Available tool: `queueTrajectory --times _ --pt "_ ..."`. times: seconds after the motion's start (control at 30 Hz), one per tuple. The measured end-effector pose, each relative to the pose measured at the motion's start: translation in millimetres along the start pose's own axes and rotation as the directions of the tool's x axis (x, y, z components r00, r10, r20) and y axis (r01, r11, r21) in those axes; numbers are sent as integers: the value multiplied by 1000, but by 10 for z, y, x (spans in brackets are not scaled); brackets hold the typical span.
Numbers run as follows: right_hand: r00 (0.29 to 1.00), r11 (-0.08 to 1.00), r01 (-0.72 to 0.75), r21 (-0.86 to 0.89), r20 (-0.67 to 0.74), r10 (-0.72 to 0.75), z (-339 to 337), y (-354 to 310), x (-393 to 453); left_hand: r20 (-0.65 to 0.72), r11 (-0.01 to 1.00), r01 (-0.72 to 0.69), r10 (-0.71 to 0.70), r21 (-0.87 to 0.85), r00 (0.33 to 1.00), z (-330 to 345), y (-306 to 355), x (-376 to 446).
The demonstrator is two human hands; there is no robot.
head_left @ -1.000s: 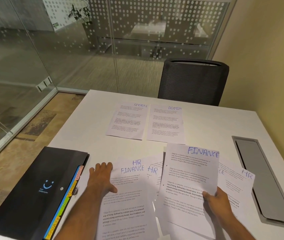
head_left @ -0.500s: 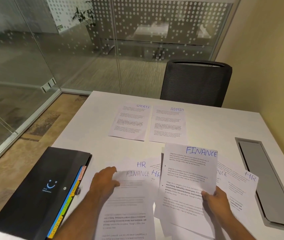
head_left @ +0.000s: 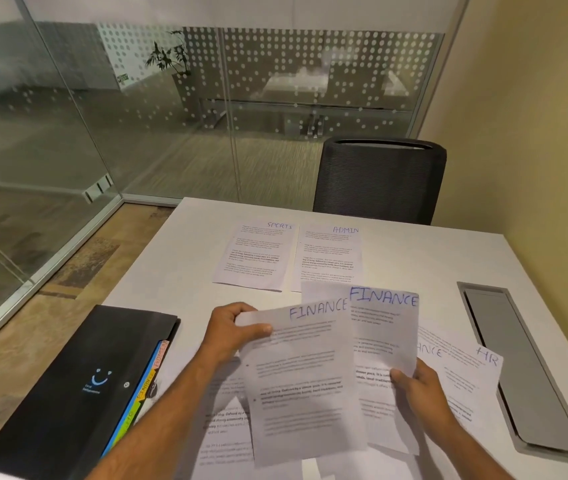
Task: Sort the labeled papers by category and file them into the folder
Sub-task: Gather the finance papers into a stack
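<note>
- Step: gathering FINANCE sheets, sorting unfinished.
- left hand point(head_left: 232, 332) pinches lifted FINANCE sheet point(head_left: 305, 382) at its top corner.
- right hand point(head_left: 419, 393) grips second FINANCE sheet point(head_left: 384, 337).
- Next: stack both squarely, set as pile.
- folder point(head_left: 64, 386) closed, left on bench point(head_left: 414, 251).

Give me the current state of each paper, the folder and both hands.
Left FINANCE sheet: lifted, pinched by left hand.
Right FINANCE sheet: lifted, held by right hand, overlapped by the left one.
SPORTS sheet: flat on table.
ADMIN sheet: flat, beside SPORTS.
HR sheet: flat, partly covered.
Folder: closed, coloured tabs showing.
</note>
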State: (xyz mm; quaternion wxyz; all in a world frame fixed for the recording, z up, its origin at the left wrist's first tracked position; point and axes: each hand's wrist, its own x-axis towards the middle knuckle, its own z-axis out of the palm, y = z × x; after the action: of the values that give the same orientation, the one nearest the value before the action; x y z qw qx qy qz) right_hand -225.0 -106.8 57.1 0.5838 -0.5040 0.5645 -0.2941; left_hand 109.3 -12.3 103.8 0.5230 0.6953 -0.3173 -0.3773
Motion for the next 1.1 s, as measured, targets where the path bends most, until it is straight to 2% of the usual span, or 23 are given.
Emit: queueTrajectory --times 0.2,0.27,0.4,0.5,0.67,0.77,0.83,0.93,1.1 --pt "988 980 51 190 135 -78 291 -68 -189 -147 972 29 -65 -231 987 502 152 -57" --pt "987 975 41 218 144 -74 324 -49 -232 -210 973 13 -63 -232 976 607 127 -66" --pt "978 986 130 104 150 -145 298 50 -270 -246 990 -27 -7 -136 969 703 51 -91" --pt "978 983 166 73 115 -174 287 47 -306 -204 981 -25 -16 -195 979 750 60 -147" --pt "964 963 255 85 52 -260 271 -49 -356 -257 951 -216 156 -223 954 807 349 -441" --pt "954 949 295 114 9 -298 257 -73 -359 -262 917 -366 318 -160 911 837 453 -621" --pt "951 944 308 121 -4 -309 254 -55 -368 -256 905 -415 381 -95 888 863 447 -715" --pt "962 959 274 75 -20 -273 263 75 -346 -236 914 -392 360 -107 903 896 249 -751" --pt "982 982 187 15 -20 -186 343 144 -348 -174 975 -194 173 -111 969 957 -106 -700"
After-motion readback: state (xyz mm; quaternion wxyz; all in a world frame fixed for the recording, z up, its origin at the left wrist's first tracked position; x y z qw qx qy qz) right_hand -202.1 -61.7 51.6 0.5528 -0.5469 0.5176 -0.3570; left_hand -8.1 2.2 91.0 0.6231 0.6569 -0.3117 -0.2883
